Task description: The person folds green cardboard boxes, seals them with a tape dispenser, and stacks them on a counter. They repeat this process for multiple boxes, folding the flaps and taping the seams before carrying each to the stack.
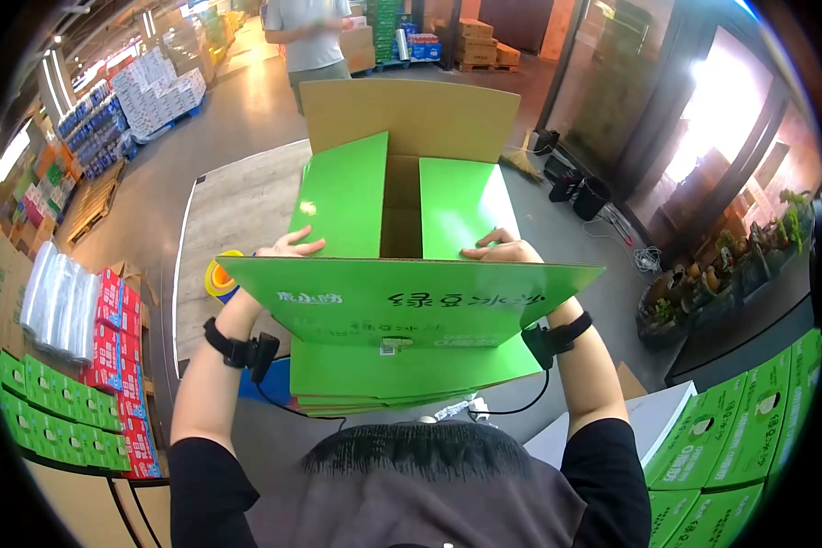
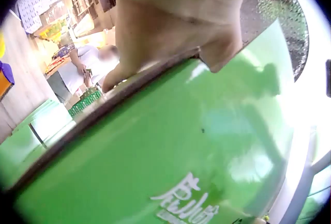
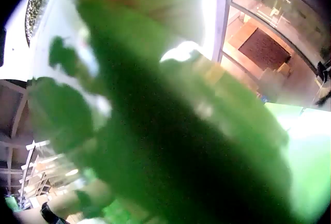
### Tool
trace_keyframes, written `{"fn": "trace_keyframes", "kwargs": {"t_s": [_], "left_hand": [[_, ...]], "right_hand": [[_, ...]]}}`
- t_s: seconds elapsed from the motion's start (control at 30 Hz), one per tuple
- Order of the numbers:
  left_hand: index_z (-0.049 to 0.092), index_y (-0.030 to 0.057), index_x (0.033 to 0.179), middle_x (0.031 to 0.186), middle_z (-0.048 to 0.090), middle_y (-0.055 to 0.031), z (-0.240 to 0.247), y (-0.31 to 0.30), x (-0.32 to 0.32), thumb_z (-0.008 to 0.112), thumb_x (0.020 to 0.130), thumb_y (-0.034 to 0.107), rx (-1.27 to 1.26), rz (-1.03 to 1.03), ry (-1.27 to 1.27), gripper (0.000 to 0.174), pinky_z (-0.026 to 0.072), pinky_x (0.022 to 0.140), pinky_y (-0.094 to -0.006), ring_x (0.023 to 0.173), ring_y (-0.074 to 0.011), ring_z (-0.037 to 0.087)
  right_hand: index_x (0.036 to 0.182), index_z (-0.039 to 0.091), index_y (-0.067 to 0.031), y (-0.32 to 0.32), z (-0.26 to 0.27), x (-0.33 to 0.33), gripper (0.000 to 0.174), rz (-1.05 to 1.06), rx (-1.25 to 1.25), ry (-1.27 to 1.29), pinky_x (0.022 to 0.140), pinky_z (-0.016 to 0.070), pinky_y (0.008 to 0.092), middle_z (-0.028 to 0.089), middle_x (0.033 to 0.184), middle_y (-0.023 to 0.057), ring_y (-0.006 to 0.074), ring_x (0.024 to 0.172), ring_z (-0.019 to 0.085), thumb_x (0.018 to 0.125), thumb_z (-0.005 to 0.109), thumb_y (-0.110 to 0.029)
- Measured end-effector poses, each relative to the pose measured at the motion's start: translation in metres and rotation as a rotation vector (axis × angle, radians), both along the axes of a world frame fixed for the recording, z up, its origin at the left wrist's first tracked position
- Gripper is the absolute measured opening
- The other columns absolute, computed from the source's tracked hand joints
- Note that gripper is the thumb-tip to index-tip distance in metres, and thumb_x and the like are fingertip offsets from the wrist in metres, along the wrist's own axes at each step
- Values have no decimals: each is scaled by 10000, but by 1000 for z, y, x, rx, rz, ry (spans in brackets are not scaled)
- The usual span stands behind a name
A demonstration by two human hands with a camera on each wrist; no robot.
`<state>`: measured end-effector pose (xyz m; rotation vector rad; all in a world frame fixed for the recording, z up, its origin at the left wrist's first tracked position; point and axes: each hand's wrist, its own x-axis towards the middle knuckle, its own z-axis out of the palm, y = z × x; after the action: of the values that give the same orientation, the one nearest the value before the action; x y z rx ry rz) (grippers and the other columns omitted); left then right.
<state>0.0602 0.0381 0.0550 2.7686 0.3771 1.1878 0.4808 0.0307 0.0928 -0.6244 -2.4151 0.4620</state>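
A green carton (image 1: pixel 402 365) stands in front of me with its top partly unfolded. Its left side flap (image 1: pixel 342 196) and right side flap (image 1: pixel 461 205) are folded inward, leaving a dark slot between them. The far flap (image 1: pixel 411 114) stands up, brown inside faces me. Close to me rises the printed near flap (image 1: pixel 411 297), which fills much of the left wrist view. My left hand (image 1: pixel 288 245) reaches past its edge, fingers touching the left side flap. My right hand (image 1: pixel 502 248) rests its fingers on the right side flap. The right wrist view is blurred by green cardboard.
Flat green cardboard (image 1: pixel 365 402) lies stacked under the carton. Green boxes (image 1: pixel 721 438) stand at right, with more boxes (image 1: pixel 55 411) and red boxes (image 1: pixel 110 329) at left. A yellow tape roll (image 1: pixel 217 279) is left of the carton. A person (image 1: pixel 310 36) stands beyond.
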Motion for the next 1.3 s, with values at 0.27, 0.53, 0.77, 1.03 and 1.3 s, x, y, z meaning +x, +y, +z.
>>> {"fn": "trace_keyframes", "kwargs": {"t_s": [0.27, 0.53, 0.77, 1.03, 1.3], "left_hand": [[469, -40, 1156, 1109, 560, -102, 28, -91, 6, 578, 815, 127, -1278, 98, -726, 395, 405, 898, -318, 1023, -198, 525], [512, -42, 1076, 989, 579, -61, -9, -89, 20, 619, 779, 416, -881, 297, -688, 556, 405, 818, -285, 927, -161, 528], [466, -42, 1142, 1086, 546, -86, -30, -82, 7, 527, 806, 528, -925, 269, -660, 664, 394, 844, -289, 976, -171, 508], [494, -42, 1112, 1066, 562, -79, -22, -83, 30, 495, 862, 441, -944, 445, -848, 544, 409, 819, -275, 953, -154, 523], [457, -38, 1171, 1119, 530, -96, -1, -80, 47, 514, 886, 238, -1005, 585, -960, 401, 397, 839, -259, 991, -146, 503]], "right_hand": [[792, 629, -72, 16, -29, 8, 85, 83, 87, 157, 737, 469, 332, 612, 787, 23, 252, 849, 535, 715, 603, -98], [1035, 571, 23, -30, -29, 37, 437, 130, -827, 1238, 872, 422, 368, 599, 1046, 130, 272, 1030, 520, 883, 422, -358], [1164, 467, 22, -87, -62, 39, 523, -237, -576, 765, 894, 372, 312, 537, 1119, 66, 168, 1026, 482, 852, 504, -396], [1071, 523, 9, -54, -69, 31, 500, -267, -540, 942, 795, 411, 269, 568, 1001, 27, 128, 917, 508, 766, 668, -360], [1208, 438, 3, -59, -45, 4, 462, -433, -521, 1085, 918, 356, 290, 459, 1225, 117, 191, 1112, 430, 816, 603, -178]]}}
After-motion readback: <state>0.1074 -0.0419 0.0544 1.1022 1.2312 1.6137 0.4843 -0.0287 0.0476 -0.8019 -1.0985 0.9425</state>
